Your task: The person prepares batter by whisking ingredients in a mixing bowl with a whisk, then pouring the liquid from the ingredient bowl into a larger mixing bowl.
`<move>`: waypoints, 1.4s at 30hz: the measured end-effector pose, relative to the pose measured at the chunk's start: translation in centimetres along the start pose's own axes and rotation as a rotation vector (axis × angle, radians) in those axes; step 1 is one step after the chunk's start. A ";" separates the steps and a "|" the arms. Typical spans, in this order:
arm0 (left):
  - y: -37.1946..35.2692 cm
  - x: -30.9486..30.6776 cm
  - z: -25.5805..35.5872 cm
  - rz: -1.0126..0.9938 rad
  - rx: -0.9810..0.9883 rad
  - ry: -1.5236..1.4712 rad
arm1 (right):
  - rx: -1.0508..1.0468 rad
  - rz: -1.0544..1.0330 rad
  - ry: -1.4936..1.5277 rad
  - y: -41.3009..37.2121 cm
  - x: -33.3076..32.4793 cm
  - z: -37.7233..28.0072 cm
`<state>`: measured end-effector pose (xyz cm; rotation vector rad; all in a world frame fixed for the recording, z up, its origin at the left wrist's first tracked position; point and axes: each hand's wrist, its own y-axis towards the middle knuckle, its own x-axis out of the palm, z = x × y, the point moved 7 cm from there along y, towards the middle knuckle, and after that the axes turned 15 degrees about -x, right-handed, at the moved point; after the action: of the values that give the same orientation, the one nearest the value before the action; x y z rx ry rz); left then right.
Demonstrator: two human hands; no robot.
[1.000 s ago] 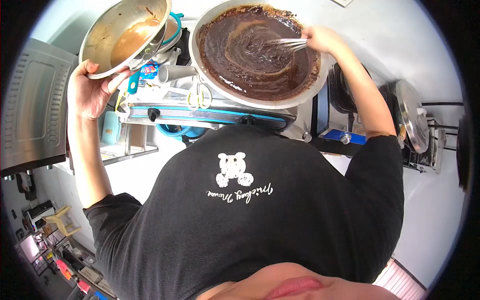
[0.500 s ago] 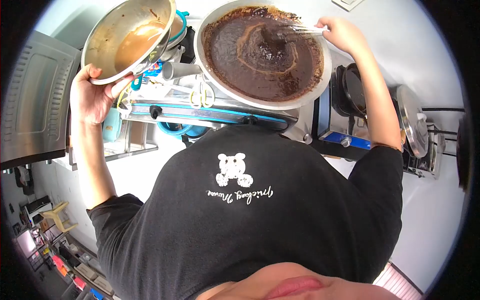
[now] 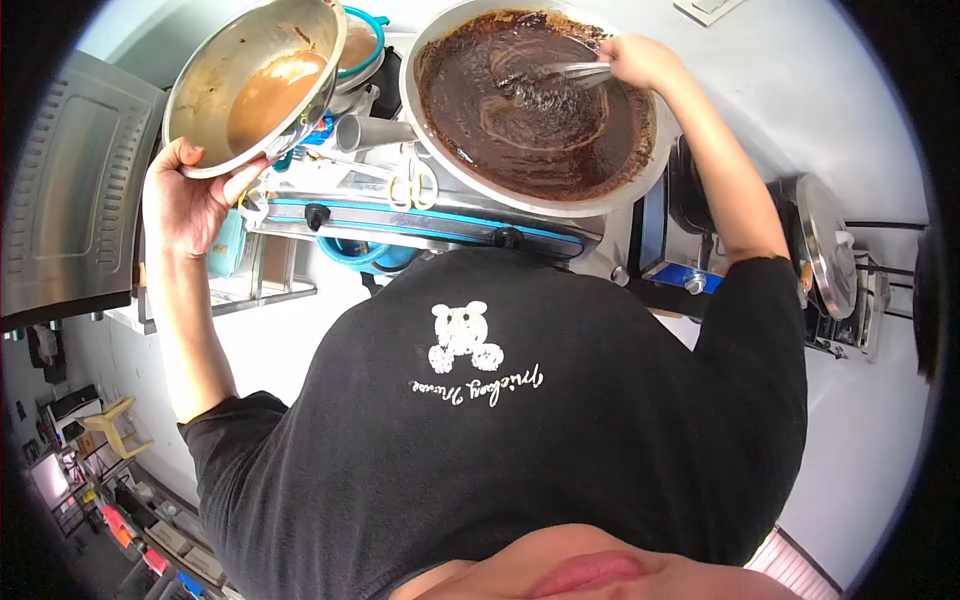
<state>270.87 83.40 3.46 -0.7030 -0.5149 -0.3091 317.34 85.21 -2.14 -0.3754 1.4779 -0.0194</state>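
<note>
My left hand point(image 3: 195, 200) grips the rim of a metal mixing bowl point(image 3: 205, 110), its thumb over the edge. The bowl is tilted and holds some light brown liquid point(image 3: 275, 100). My right hand point(image 3: 640, 62) is closed around the handle of a wire whisk point(image 3: 575, 72). The whisk's head dips into a thick dark brown mixture point(image 3: 540, 165). A large pan point(image 3: 655, 165) with a wide metal rim contains that mixture, and a paler swirl runs through its surface.
The pan sits over a gas stove point(image 3: 420, 225) with black knobs. Scissors point(image 3: 413, 187) lie beside a metal cup-like piece point(image 3: 370, 132). A teal-rimmed strainer point(image 3: 370, 45) stands behind the bowl. A black pan point(image 3: 690, 190) and a metal lid point(image 3: 828, 245) are at the right.
My right hand has moved left and inward over the pan, carrying the whisk with it. The pale swirl has changed shape. My left hand and the bowl are nearly where they were.
</note>
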 end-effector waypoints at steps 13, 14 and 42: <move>0.1 -0.2 0.7 -0.036 0.034 0.007 | 0.055 0.164 0.041 -1.2 0.9 -0.4; 0.1 -0.3 0.6 -0.035 0.021 0.003 | -0.013 0.216 0.033 -1.8 1.0 -2.5; 1.3 -3.4 2.3 -0.118 -0.041 0.043 | 0.196 -0.043 0.154 -8.3 2.5 0.8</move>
<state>267.80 86.24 2.37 -0.7060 -0.5110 -0.4454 320.15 76.95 -2.41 -0.2504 1.6042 -0.2307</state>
